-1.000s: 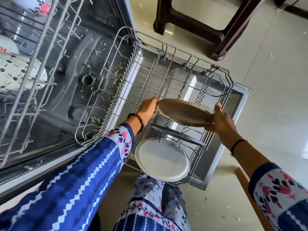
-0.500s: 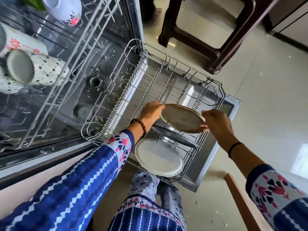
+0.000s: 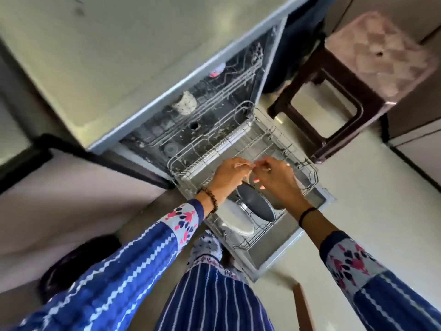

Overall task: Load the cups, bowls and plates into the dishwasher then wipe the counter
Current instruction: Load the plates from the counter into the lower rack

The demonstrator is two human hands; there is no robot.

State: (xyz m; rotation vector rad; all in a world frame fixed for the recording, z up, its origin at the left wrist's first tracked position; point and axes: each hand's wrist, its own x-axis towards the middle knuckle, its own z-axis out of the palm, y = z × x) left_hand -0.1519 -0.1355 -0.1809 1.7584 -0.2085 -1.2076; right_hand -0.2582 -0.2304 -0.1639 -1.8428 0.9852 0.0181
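Observation:
The lower rack (image 3: 307, 168) is pulled out over the open dishwasher door (image 3: 281, 249). My left hand (image 3: 228, 175) and my right hand (image 3: 276, 177) meet above the rack's middle. Their fingertips pinch the top rim of a tan plate (image 3: 249, 174), which is edge-on and mostly hidden between them. Just in front of it a dark plate (image 3: 256, 205) stands in the tines. A white plate (image 3: 235, 219) leans nearer to me. Patterned cups (image 3: 186, 105) lie in the upper rack inside the machine.
A dark wooden stool (image 3: 334, 108) with a pink seat stands right of the dishwasher. The pale counter top (image 3: 107, 56) fills the upper left. A dark round object (image 3: 78, 263) sits low on the left, and a wooden edge (image 3: 303, 306) is by my right arm.
The view has pulled up and back. My hands have come together and the tan plate has turned from nearly flat to upright, lowered behind the dark plate.

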